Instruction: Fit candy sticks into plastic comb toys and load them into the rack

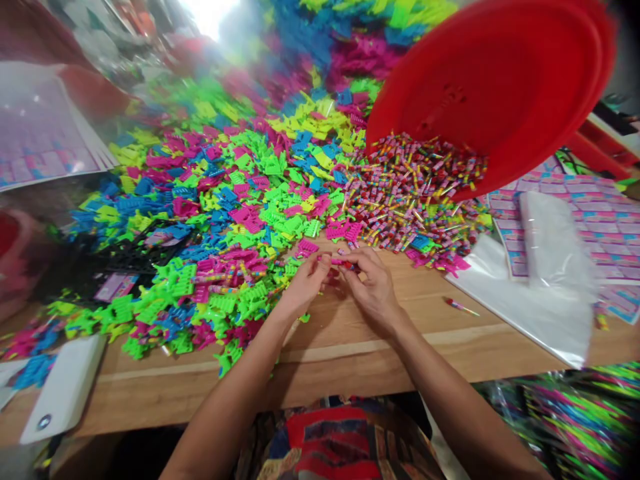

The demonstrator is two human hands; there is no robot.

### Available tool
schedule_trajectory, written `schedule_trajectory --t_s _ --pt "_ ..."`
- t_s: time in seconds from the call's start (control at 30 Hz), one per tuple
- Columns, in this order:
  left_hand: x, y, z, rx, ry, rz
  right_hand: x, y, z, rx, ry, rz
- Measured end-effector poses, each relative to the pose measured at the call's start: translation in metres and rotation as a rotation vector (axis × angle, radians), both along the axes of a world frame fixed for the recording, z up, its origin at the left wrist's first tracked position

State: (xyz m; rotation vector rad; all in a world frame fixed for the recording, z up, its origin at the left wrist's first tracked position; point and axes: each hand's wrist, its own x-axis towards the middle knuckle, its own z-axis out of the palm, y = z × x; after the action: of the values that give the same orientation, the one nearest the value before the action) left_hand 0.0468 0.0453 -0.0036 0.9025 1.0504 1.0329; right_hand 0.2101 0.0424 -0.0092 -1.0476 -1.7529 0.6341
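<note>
My left hand (306, 285) is closed, pinching a small pink plastic piece (334, 261) above the table's near middle. My right hand (374, 283) meets it from the other side, its fingers closed on a small tube whose red end (347, 265) shows beside the pink piece. Fingers cover most of both, so I cannot tell whether they are joined. To the left and beyond lies a big heap of green, pink, blue and yellow plastic pieces (275, 210). Just past my right hand is a pile of small printed tubes (400, 193).
A red basin (505, 87) stands tipped over the tubes. Clear plastic bags (555, 247) and printed card sheets (610, 220) lie at right. One loose tube (463, 307) rests on the wooden table (350, 360). A white device (65, 387) sits at the left edge.
</note>
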Motion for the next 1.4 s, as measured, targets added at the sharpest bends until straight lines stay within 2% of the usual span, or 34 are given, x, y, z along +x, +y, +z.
schedule_trajectory --t_s 0.13,0.3,0.4,0.63,0.9,1.0,1.17,1.3,1.4 --pt "0.000 -0.004 0.004 -0.083 -0.200 0.122 0.004 -0.008 0.002 -0.007 -0.083 0.119" --pt "-0.003 -0.007 0.008 -0.096 -0.259 0.267 0.008 -0.013 -0.002 -0.095 -0.106 0.108" --pt "-0.003 -0.010 0.012 -0.110 -0.271 0.247 0.007 -0.015 -0.002 -0.154 -0.078 0.146" --pt "-0.003 -0.019 0.019 -0.116 -0.247 0.202 0.002 -0.017 0.000 -0.365 0.159 0.149" --pt "-0.004 -0.023 0.021 -0.206 -0.296 0.150 0.009 -0.017 0.009 -0.431 0.216 0.266" --pt "-0.002 -0.027 0.017 -0.130 -0.226 0.154 0.011 -0.016 0.006 -0.427 0.206 0.287" --pt "0.009 -0.039 0.010 0.107 0.165 0.277 0.009 -0.017 -0.001 -0.307 0.002 0.204" --pt "0.014 -0.045 0.011 0.123 0.178 0.308 0.007 -0.027 0.001 -0.264 -0.032 0.138" --pt "0.006 -0.051 0.017 0.128 0.182 0.269 0.007 -0.032 0.004 -0.302 -0.067 0.167"
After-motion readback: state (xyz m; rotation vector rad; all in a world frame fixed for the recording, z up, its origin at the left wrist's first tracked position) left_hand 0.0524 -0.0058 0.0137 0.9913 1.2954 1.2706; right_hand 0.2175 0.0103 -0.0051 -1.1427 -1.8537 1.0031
